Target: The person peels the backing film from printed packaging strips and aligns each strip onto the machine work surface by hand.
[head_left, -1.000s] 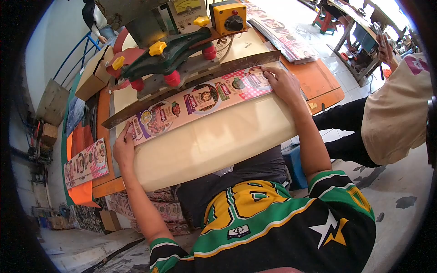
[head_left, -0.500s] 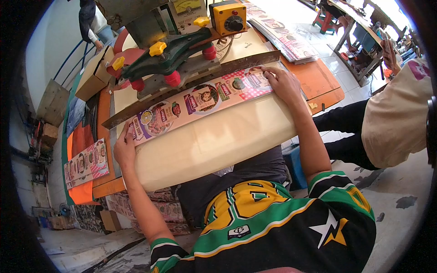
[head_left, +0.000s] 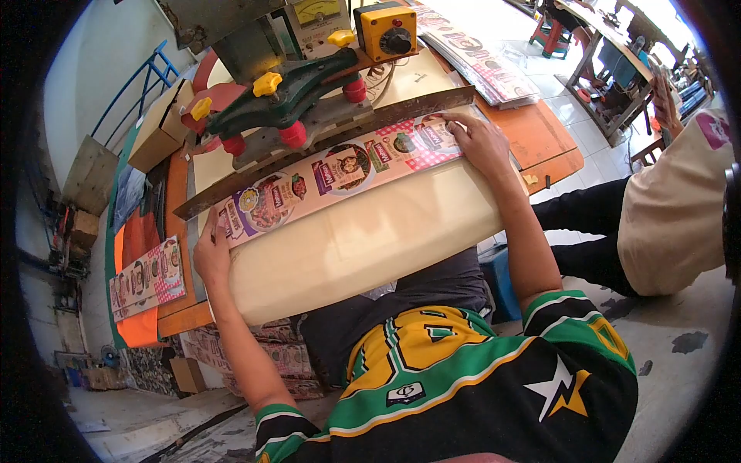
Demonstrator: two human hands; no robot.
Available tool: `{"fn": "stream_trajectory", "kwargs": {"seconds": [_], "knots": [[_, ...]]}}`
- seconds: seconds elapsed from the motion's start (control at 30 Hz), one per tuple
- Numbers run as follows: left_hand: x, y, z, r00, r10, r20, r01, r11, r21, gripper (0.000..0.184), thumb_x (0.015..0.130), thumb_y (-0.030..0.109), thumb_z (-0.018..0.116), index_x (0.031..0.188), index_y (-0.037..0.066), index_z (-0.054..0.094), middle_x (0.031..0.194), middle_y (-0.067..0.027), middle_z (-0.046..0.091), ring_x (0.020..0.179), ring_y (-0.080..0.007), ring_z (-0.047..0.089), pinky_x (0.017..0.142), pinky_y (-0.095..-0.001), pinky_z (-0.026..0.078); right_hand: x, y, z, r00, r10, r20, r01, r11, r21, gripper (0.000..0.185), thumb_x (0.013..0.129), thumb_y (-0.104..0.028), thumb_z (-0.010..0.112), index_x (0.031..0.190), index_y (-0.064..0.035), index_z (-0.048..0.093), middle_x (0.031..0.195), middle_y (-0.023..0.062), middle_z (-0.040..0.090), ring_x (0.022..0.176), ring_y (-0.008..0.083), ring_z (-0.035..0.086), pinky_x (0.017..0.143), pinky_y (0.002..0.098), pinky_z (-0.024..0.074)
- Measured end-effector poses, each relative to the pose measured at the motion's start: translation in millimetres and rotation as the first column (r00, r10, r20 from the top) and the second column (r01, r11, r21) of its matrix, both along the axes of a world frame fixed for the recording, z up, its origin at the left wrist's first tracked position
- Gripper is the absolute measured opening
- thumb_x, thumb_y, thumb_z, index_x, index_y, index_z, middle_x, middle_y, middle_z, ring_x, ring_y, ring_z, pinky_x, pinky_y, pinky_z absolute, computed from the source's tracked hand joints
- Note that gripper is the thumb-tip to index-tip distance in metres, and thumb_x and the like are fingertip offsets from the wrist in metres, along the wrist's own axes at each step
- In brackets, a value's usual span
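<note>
1 printed strip (head_left: 351, 171) lies on cream sheeting (head_left: 363, 243), left hand (head_left: 211, 251) and right hand (head_left: 480, 147) touching opposite ends; whether they pinch, I cannot tell. It seems light, bendy, slick: steady its ends.

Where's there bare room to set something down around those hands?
The orange tabletop is bare between the printed stack and the right hand, apart from small scraps. The cream surface in front of the printed sheet looks bare too. Left is crowded with printed strips and a cardboard box; behind the sheet stands the machine.
</note>
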State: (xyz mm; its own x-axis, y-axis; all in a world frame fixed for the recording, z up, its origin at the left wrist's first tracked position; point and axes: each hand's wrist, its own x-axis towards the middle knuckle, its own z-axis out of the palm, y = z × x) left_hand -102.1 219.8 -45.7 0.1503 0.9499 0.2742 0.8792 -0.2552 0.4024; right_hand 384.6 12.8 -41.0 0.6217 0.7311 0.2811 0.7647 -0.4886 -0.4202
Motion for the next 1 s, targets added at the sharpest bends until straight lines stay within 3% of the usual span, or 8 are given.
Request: {"fn": "stream_trajectory", "kwargs": {"seconds": [0.07,0.27,1.0], "knots": [[1.6,-1.0,6.8,0.998,0.019,-0.053,-0.024,0.994,-0.102,0.040,0.100,0.038,0.049,0.137,0.030,0.061,0.105,-0.0194,0.072,0.096,-0.0380,0.069,0.083,-0.0419,0.052,1.2,0.5,-1.0,1.000,0.013,-0.008,-0.012,1.000,0.011,0.031,0.097,-0.042,0.055,0.120,-0.0312,0.072,0.102,0.0147,0.074,0.100,0.0350,0.068,0.092,0.0467,0.0489],[0.1,0.6,1.0,1.000,-0.015,-0.012,0.015,0.999,-0.033,0.039,0.100,0.037,0.049,0.137,0.030,0.061,0.102,-0.0207,0.072,0.094,-0.0389,0.068,0.082,-0.0429,0.052,-3.7,-0.8,6.3,1.000,-0.013,-0.023,0.012,1.000,-0.019,0.030,0.097,-0.042,0.055,0.121,-0.0339,0.071,0.103,0.0143,0.074,0.100,0.0353,0.068,0.092,0.0469,0.0492],[2.2,-1.7,2.9,1.000,0.005,0.004,-0.005,0.999,-0.049,0.039,0.099,0.035,0.051,0.137,0.032,0.061,0.095,-0.0209,0.072,0.086,-0.0368,0.069,0.077,-0.0416,0.051,0.5,0.9,-1.5,1.000,0.007,0.010,-0.007,1.000,0.018,0.029,0.097,-0.041,0.055,0.120,-0.0344,0.072,0.100,0.0129,0.074,0.097,0.0343,0.068,0.089,0.0455,0.0504]]}}
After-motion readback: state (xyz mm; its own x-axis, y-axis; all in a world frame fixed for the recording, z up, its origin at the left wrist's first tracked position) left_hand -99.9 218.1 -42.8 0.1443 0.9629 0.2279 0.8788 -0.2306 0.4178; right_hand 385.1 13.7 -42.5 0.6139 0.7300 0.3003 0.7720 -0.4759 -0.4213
